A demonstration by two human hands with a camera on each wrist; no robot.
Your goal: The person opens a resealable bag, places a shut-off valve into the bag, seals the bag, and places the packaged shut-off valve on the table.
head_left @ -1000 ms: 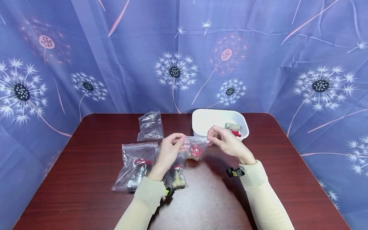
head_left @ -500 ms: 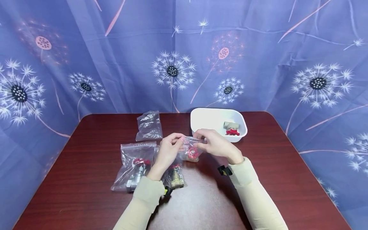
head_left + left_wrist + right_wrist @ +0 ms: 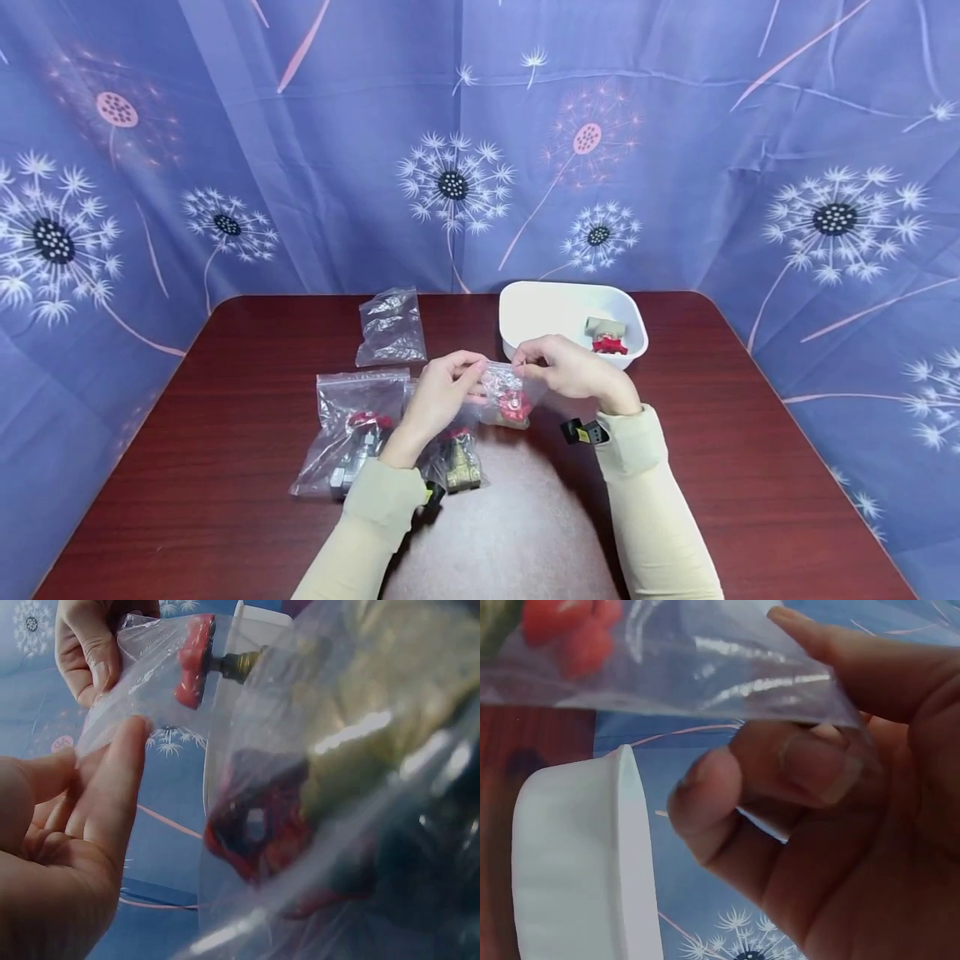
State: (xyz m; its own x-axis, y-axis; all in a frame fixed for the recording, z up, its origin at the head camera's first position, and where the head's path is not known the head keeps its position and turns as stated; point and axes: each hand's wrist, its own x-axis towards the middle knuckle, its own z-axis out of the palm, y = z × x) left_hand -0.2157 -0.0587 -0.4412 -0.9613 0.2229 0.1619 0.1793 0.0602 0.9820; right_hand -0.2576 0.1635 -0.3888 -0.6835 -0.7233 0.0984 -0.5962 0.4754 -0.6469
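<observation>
Blue-violet fabric printed with dandelions backs and flanks a dark red-brown wood-grain counter. Small clear zip bag: held up over the middle of the counter, between both hands, with a valve inside at its lower part. Valve has a red handwheel; left wrist view shows a brass-coloured stem behind the wheel. Whether the bag's bottom touches the counter: cannot tell.

Left hand: thumb and forefinger pinch the bag's upper edge on its side. Right hand: pinches the opposite upper part, thumb above the film and fingers below in the right wrist view. Hands apart, joined only by the bag.

Just beyond the right hand: white tub, containing a grey-beige valve with a red handle. Near the left forearm, partly hidden by it: brass valve in a clear bag; blurred close-up in the left wrist view. Left of that: larger zip bag with a silver-coloured valve, red wheel. Farther back: crinkled clear bag lying on the counter.
</observation>
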